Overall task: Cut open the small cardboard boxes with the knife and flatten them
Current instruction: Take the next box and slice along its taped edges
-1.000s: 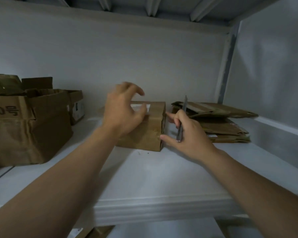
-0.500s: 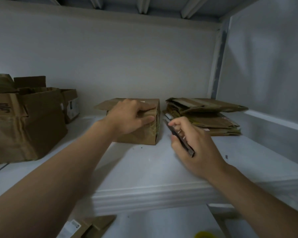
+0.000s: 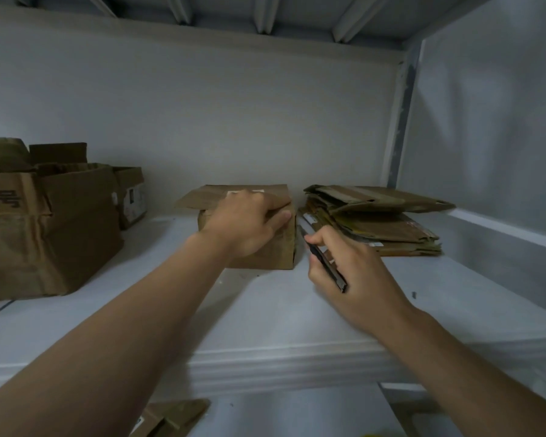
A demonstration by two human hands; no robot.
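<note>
Small cardboard box (image 3: 279, 250) sits mid-shelf (image 3: 265, 316), just left of the flattened cardboard stack (image 3: 379, 225). Left hand (image 3: 249, 227) grasps its top, thumb on the near face. Probably light, hollow and thin-walled, so it dents easily; best held at a corner. Right hand (image 3: 356, 279) is clenched round the utility knife (image 3: 327, 264). Its long axis runs near-right to far-left, tip toward the box's right edge.

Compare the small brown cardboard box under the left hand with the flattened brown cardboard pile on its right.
The small brown cardboard box stands full-height; the flattened brown cardboard pile lies in flat layers. The left hand grips the box; no hand holds the pile. Both are brown cardboard on the white shelf.
</note>
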